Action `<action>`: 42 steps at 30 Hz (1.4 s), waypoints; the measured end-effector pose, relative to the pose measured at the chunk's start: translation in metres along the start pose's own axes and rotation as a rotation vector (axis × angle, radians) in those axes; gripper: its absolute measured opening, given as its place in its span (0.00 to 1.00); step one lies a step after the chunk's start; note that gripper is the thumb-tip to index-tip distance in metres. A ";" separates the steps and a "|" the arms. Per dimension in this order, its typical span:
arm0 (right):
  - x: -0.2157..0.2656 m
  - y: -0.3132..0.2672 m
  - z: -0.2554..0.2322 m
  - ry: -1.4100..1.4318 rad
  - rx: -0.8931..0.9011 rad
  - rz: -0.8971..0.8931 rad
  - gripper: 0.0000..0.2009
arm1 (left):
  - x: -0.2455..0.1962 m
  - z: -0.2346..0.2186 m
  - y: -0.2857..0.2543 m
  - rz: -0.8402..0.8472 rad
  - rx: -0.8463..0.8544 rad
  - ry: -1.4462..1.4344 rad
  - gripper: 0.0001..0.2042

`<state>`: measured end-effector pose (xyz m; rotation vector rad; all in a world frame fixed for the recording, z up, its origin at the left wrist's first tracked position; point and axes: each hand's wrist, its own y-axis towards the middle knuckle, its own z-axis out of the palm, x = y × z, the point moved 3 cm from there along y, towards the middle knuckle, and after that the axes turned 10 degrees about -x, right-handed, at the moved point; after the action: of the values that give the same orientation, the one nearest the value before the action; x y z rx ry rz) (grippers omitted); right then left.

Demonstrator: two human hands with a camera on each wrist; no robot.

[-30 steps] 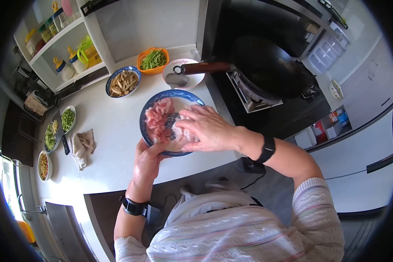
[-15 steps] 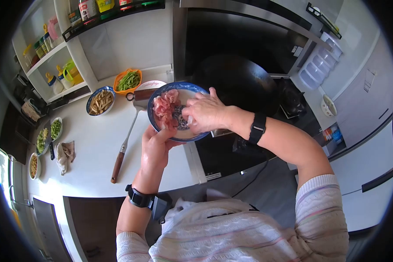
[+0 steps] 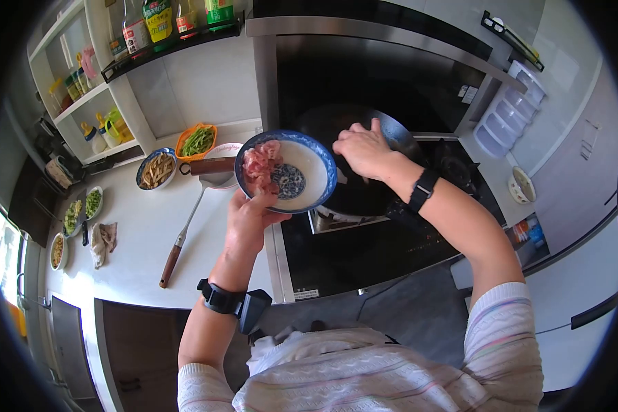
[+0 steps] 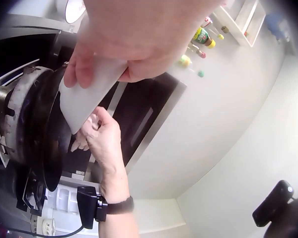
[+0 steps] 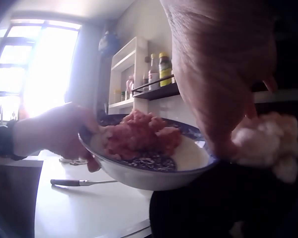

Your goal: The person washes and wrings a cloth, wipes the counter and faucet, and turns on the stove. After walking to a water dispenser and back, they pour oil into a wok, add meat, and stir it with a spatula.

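The left hand (image 3: 246,223) grips the near-left rim of a blue-patterned bowl (image 3: 319,180), its thumb on the rim. Sliced pink meat (image 3: 261,165) lies on the bowl's left side; the patterned bottom shows bare beside it. Over the dark wok (image 3: 350,196), the right hand (image 3: 365,152) is curled downward. In the right wrist view that hand (image 5: 223,84) holds a clump of pale meat (image 5: 268,141) in its fingers, just beyond the bowl's edge (image 5: 149,181). From the left wrist view the clump (image 4: 80,141) hangs beneath the right fingers, beside the wok (image 4: 54,148).
On the counter (image 3: 134,240) lies a spatula (image 3: 178,250) with a wooden handle. Behind it stand a bowl of brown strips (image 3: 156,170) and an orange basket (image 3: 213,130) of green pieces. Small vegetable dishes, a knife and a cloth (image 3: 101,244) are at left; bottles stand on a shelf.
Both hands and the bowl have shifted from over the counter towards the stove. The right hand has left the bowl with some meat and is now above the wok.
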<state>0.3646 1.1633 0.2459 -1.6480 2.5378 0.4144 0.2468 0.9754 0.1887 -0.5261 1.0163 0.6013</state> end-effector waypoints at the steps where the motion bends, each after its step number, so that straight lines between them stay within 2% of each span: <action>1: -0.005 -0.007 -0.001 0.028 -0.063 0.032 0.12 | -0.003 -0.001 -0.002 0.001 0.000 0.003 0.15; 3: -0.010 -0.022 -0.004 0.033 -0.186 0.071 0.09 | -0.006 -0.006 -0.007 -0.013 0.032 -0.080 0.17; 4: -0.004 -0.035 -0.011 0.030 -0.183 0.069 0.09 | -0.008 -0.012 -0.010 -0.014 0.032 -0.085 0.17; 6: 0.022 -0.062 -0.040 0.202 -0.264 -0.025 0.07 | -0.012 -0.033 -0.017 -0.058 0.025 -0.139 0.17; 8: 0.063 -0.093 -0.043 0.356 -0.456 -0.176 0.06 | -0.019 -0.066 -0.028 -0.072 0.003 -0.175 0.18; 10: 0.117 -0.113 -0.029 0.495 -0.280 -0.237 0.06 | -0.025 -0.104 -0.043 -0.090 -0.034 -0.202 0.18; 12: 0.170 -0.114 0.012 0.703 -0.141 -0.290 0.06 | -0.033 -0.148 -0.060 -0.041 -0.169 -0.274 0.18; 14: 0.220 -0.091 0.048 0.745 -0.121 -0.340 0.07 | -0.040 -0.200 -0.070 0.008 -0.265 -0.222 0.17; 18: 0.320 -0.008 0.093 0.776 -0.145 -0.426 0.10 | -0.047 -0.312 -0.081 0.077 -0.407 -0.167 0.17; 20: 0.366 0.031 0.116 0.744 -0.229 -0.409 0.12 | -0.050 -0.351 -0.086 0.105 -0.489 -0.140 0.17; 23: 0.408 0.077 0.143 0.653 -0.280 -0.402 0.12 | -0.042 -0.413 -0.087 0.087 -0.563 -0.123 0.18; 24: 0.415 0.088 0.147 0.500 -0.168 -0.429 0.11 | -0.039 -0.427 -0.087 0.076 -0.565 -0.128 0.18; 25: 0.419 0.095 0.149 0.351 -0.051 -0.457 0.10 | -0.038 -0.435 -0.087 0.066 -0.601 -0.135 0.18; 26: 0.420 0.099 0.148 0.345 -0.046 -0.437 0.10 | -0.036 -0.442 -0.085 0.055 -0.583 -0.134 0.18; 28: 0.423 0.100 0.147 0.206 -0.029 -0.538 0.09 | -0.032 -0.456 -0.079 0.018 -0.584 -0.155 0.18; 29: 0.420 0.094 0.143 0.202 -0.157 -0.546 0.07 | -0.031 -0.461 -0.075 0.004 -0.571 -0.156 0.18; 30: 0.415 0.091 0.143 0.195 -0.146 -0.531 0.07 | -0.029 -0.465 -0.070 -0.009 -0.574 -0.163 0.17; 33: 0.389 0.077 0.101 0.211 -0.124 -0.542 0.06 | -0.024 -0.463 -0.060 -0.042 -0.555 -0.181 0.16; 36: 0.352 0.057 0.055 0.277 -0.184 -0.516 0.04 | -0.021 -0.462 -0.049 -0.040 -0.555 -0.186 0.16; 38: 0.331 0.038 0.027 0.243 -0.300 -0.535 0.03 | -0.017 -0.470 -0.040 -0.055 -0.542 -0.177 0.15; 42: 0.302 -0.007 -0.038 0.358 -0.343 -0.580 0.01 | -0.014 -0.476 -0.030 -0.086 -0.553 -0.105 0.13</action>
<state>0.2482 0.8839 0.2150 -2.6816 2.1087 0.5537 -0.0333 0.6382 -0.0007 -1.0074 0.7171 0.8279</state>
